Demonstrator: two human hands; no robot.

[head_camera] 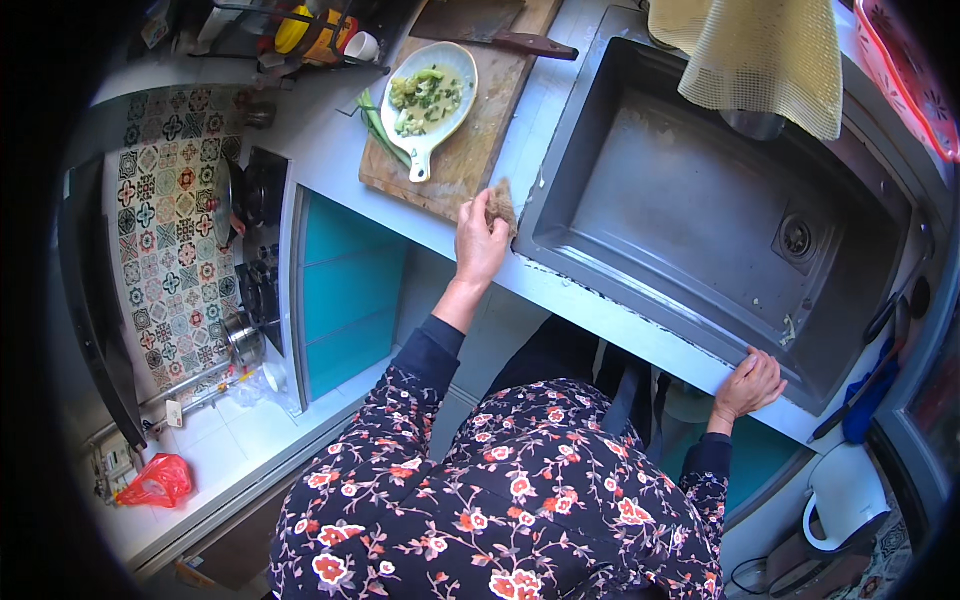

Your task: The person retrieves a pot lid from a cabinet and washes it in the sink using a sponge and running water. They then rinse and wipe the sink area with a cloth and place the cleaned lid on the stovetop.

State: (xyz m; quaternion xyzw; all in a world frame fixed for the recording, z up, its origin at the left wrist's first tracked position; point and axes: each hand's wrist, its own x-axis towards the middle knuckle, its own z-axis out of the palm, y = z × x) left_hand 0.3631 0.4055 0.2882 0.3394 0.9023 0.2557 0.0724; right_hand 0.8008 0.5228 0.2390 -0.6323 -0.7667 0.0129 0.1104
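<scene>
My left hand (pixel 481 236) grips a brown cloth or scouring pad (pixel 501 207) on the counter strip between the wooden cutting board (pixel 450 184) and the sink. My right hand (pixel 750 382) rests on the front rim of the dark sink (pixel 660 202), its fingers curled over the edge; I cannot tell whether it holds anything. Small food scraps (pixel 787 330) lie in the sink near the drain (pixel 795 236). On the board stands an oval dish (pixel 421 154) with chopped greens in liquid. A cleaver (pixel 480 22) lies beyond it, and green stalks (pixel 379 124) lie at the board's left edge.
A yellowish mesh cloth (pixel 757 60) hangs over the sink's far side, partly covering a glass-like vessel (pixel 754 124). A red patterned basket (pixel 907 82) is at the upper right. Bottles in a black rack stand upper left. A white kettle (pixel 847 495) stands lower right.
</scene>
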